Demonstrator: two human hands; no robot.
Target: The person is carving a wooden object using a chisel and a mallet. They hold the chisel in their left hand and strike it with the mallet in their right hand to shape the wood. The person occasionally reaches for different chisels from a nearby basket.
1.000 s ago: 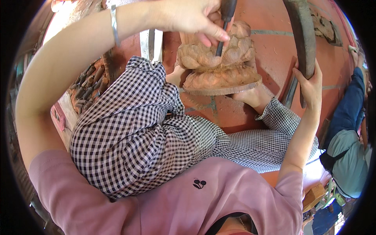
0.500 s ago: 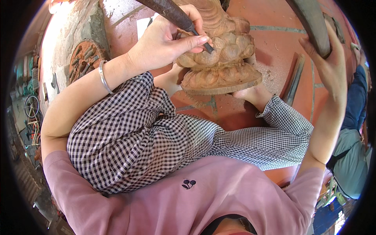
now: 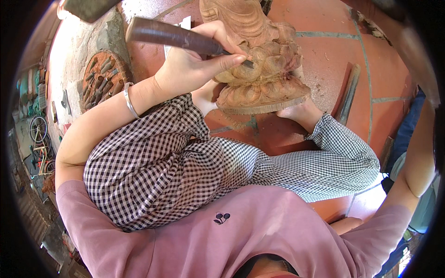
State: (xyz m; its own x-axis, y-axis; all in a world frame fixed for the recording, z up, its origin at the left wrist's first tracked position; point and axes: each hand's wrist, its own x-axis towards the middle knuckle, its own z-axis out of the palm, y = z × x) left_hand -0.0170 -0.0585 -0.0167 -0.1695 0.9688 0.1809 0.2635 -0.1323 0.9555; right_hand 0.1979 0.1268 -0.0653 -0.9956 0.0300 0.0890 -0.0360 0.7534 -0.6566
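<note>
My left hand (image 3: 197,62) is closed around a chisel (image 3: 174,37) with a thick dark handle. Its blade tip rests on a carved wooden figure (image 3: 259,85) with rows of rounded petals at the base. The figure stands tilted between my bare feet. At the upper right rim my right hand (image 3: 394,37) is raised, dark and close, its fingers mostly hidden. The blunt end of a wooden mallet (image 3: 88,8) shows at the top left; the stretch between it and my right hand is out of view.
A round container of carving tools (image 3: 104,78) sits by a pale log (image 3: 99,37) at left. On the red tiled floor (image 3: 320,51) lies a long wooden-handled tool (image 3: 347,95) to the figure's right. A bicycle (image 3: 39,134) stands far left; another person's dark blue clothing (image 3: 408,134) shows at right.
My right arm has swung up and outward, lifting the mallet from the upper right, its end now at the top left. The chisel handle has tipped lower, its tip still on the carving.
</note>
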